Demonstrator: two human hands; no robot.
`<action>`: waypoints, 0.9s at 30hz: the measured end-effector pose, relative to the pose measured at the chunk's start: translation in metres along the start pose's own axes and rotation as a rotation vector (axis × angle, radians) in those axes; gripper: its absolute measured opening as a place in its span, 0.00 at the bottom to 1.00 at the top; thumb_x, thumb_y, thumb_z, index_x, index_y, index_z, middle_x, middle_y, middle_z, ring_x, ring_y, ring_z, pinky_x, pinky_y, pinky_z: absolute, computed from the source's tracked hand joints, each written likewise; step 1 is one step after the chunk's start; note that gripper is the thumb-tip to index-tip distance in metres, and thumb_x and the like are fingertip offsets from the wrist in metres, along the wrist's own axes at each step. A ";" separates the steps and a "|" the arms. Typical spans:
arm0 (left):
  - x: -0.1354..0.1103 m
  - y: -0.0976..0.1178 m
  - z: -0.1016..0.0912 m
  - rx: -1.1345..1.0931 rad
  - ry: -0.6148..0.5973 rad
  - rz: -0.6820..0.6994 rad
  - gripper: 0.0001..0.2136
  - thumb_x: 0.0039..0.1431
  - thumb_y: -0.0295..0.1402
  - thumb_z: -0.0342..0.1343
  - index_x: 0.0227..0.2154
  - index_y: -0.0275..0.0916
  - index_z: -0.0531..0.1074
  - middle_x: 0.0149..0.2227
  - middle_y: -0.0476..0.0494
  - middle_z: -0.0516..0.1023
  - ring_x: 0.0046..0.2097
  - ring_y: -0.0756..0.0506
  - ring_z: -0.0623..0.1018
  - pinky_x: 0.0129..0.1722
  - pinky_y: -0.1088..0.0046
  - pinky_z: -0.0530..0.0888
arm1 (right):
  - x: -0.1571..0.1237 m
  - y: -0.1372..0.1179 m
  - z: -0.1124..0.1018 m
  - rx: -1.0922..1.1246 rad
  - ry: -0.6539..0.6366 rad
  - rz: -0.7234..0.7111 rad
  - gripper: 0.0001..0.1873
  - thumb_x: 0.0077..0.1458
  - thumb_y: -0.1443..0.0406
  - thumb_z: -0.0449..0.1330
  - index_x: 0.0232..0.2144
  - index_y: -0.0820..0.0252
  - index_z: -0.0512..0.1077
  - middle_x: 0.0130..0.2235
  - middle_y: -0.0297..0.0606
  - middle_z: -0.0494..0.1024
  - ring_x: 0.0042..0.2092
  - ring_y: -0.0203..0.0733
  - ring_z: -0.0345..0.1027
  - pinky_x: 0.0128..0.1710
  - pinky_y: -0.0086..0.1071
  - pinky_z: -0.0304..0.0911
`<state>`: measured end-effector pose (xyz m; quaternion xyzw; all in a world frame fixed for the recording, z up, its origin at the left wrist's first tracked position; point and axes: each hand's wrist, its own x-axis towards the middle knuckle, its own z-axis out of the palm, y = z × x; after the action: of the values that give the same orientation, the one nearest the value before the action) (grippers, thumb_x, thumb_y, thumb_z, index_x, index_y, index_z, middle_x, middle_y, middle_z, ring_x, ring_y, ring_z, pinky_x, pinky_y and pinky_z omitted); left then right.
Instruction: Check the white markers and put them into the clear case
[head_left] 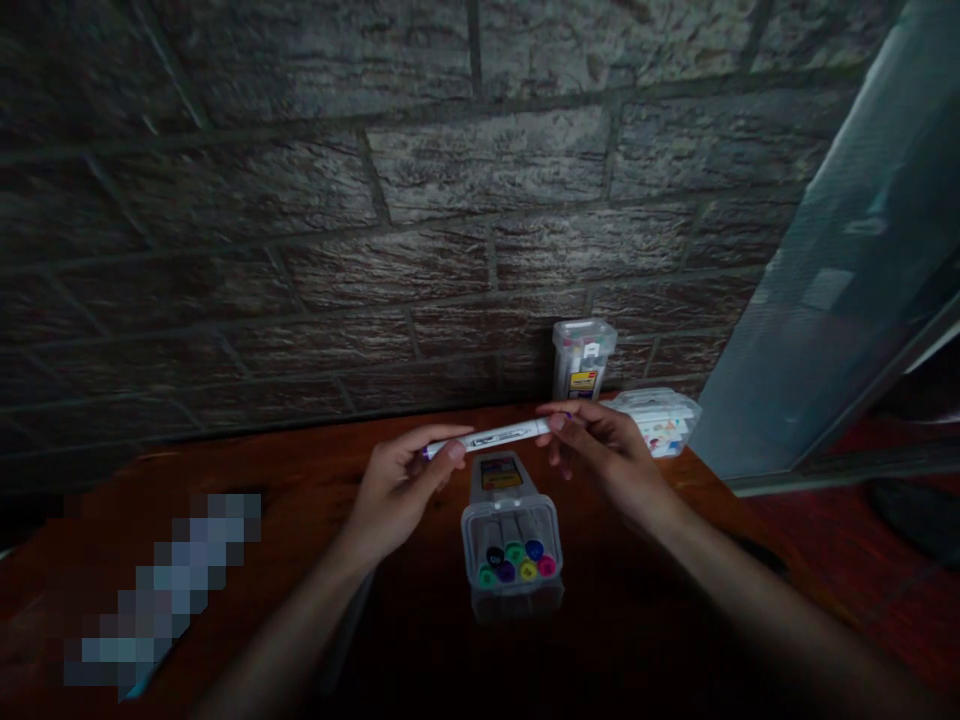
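Note:
A white marker (506, 435) with purple ends is held level between my two hands, above the table. My left hand (405, 480) pinches its left end between thumb and fingers. At the other end, my right hand (600, 445) grips the marker the same way. Just below the marker lies a clear plastic case (469, 530) on its side, its open mouth toward me. Inside it several markers (514, 551) show capped ends in black, green, blue, purple, yellow and pink. A yellow and dark label is on the case's upper face.
Against the brick wall (450, 200) stands a second clear case (585, 360) with markers inside. Another clear container (660, 422) with a printed picture sits beyond my right hand. The wooden table (292, 470) carries a pixelated blurred object (172, 590) at left. A glassy panel (810, 300) rises at right.

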<state>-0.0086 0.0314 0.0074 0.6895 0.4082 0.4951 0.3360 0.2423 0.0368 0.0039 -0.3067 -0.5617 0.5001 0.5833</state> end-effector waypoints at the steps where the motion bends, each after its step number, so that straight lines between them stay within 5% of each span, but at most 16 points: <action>1: -0.002 -0.001 0.001 -0.047 -0.001 -0.021 0.13 0.64 0.40 0.62 0.46 0.38 0.82 0.28 0.47 0.81 0.25 0.51 0.73 0.24 0.77 0.69 | 0.000 0.001 0.000 0.006 0.005 0.011 0.11 0.57 0.57 0.70 0.39 0.57 0.81 0.30 0.35 0.81 0.26 0.35 0.70 0.20 0.27 0.63; 11: -0.004 -0.008 0.010 -0.445 0.111 -0.099 0.11 0.66 0.38 0.59 0.46 0.40 0.80 0.31 0.44 0.82 0.26 0.50 0.73 0.24 0.73 0.70 | -0.002 -0.001 -0.001 0.050 0.032 0.137 0.11 0.57 0.58 0.68 0.39 0.56 0.83 0.31 0.39 0.84 0.26 0.36 0.71 0.21 0.28 0.64; 27: -0.005 -0.007 0.015 -0.146 0.114 -0.061 0.09 0.61 0.36 0.65 0.42 0.40 0.81 0.23 0.52 0.75 0.23 0.52 0.71 0.22 0.76 0.67 | -0.003 0.008 -0.002 -0.023 0.007 0.062 0.10 0.51 0.64 0.75 0.39 0.53 0.85 0.27 0.33 0.81 0.23 0.32 0.68 0.20 0.24 0.62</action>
<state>0.0034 0.0297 -0.0052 0.6210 0.4101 0.5518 0.3764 0.2427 0.0373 -0.0047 -0.3323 -0.5556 0.5105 0.5660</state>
